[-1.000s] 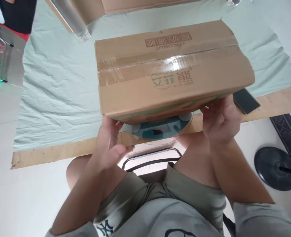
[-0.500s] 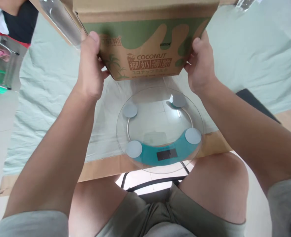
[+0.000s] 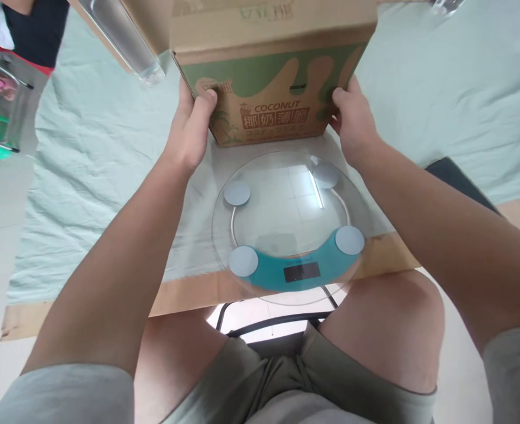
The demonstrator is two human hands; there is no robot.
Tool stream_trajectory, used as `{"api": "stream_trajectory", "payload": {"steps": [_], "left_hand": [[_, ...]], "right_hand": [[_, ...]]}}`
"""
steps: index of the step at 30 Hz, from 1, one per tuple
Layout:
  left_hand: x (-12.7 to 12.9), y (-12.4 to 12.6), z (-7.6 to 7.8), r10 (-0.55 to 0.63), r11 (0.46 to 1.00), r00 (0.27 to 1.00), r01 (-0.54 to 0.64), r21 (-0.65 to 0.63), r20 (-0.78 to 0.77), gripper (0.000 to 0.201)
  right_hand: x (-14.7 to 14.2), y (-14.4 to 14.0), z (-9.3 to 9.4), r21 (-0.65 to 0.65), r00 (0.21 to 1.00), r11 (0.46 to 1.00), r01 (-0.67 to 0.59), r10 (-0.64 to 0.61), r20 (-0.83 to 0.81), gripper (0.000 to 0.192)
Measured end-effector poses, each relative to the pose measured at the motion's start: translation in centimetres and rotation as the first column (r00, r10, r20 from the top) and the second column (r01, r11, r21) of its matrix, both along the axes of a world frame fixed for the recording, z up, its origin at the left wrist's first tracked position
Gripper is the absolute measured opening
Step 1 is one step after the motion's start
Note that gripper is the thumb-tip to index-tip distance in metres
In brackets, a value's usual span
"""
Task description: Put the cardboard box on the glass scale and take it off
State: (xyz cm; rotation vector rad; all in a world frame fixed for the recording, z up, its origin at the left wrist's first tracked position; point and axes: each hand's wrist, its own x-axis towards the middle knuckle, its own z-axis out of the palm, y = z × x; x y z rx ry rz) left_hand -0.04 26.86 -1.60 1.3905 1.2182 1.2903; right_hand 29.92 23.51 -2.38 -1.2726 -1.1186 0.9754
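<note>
Both hands grip the coconut box (image 3: 272,88) up at 12 o'clock: left hand (image 3: 192,131), right hand (image 3: 353,125), glass scale (image 3: 286,227) just below.

Single view, head-worn camera: looks forward and steeply down from above the seated person's lap, close in, both forearms running up from 6 o'clock toward the cardboard box (image 3: 268,76) at 12 o'clock. Glass scale (image 3: 288,227) sits centre frame; the pale green cloth (image 3: 100,171) spans 9 to 3 o'clock.
</note>
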Motion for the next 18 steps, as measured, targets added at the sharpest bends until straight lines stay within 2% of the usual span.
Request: {"api": "stream_trajectory", "payload": {"steps": [2,3,5,6,8,10,13,15,18], "left_hand": [[-0.5,-0.3,1.3,0.024,0.998,0.997,-0.029,-0.061,-0.075,0.036],[-0.7,-1.0,2.0,0.066,0.996,0.992,-0.072,-0.058,-0.106,0.030],[-1.4,-3.8,3.2,0.177,0.984,0.977,-0.174,0.035,-0.119,0.010],[-1.7,-5.8,3.6,0.211,0.975,0.971,-0.200,0.100,-0.115,0.006],[-2.2,-10.6,3.7,0.253,0.955,0.964,-0.236,0.178,-0.080,0.031],[-2.7,-15.4,2.7,0.294,0.952,0.956,-0.290,0.098,-0.026,0.042],[-3.6,-20.3,0.0,0.241,0.970,0.970,-0.241,-0.036,-0.014,0.041],[-4.1,-21.7,-1.5,0.225,0.972,0.974,-0.225,-0.067,-0.005,0.042],[-4.5,-22.0,-2.5,0.225,0.971,0.974,-0.224,-0.080,-0.003,0.040]], "right_hand": [[0.5,-0.8,1.0,-0.110,0.995,0.988,0.104,-0.102,0.025,0.031],[0.8,-1.8,1.6,-0.120,0.986,0.979,0.164,-0.162,0.026,0.029],[1.1,-5.0,2.7,-0.041,0.962,0.962,0.272,-0.272,-0.011,0.021],[1.1,-7.1,3.1,0.030,0.953,0.953,0.303,-0.302,-0.041,0.020],[1.0,-11.9,3.1,0.164,0.946,0.933,0.321,-0.306,-0.106,0.026],[0.7,-16.3,2.1,0.205,0.936,0.915,0.349,-0.327,-0.131,0.032],[0.5,-20.3,0.0,0.177,0.914,0.900,0.398,-0.374,-0.156,0.043],[0.6,-21.2,-1.0,0.170,0.917,0.904,0.393,-0.371,-0.148,0.049],[0.9,-21.1,-1.7,0.157,0.930,0.918,0.364,-0.349,-0.114,0.057]]}}
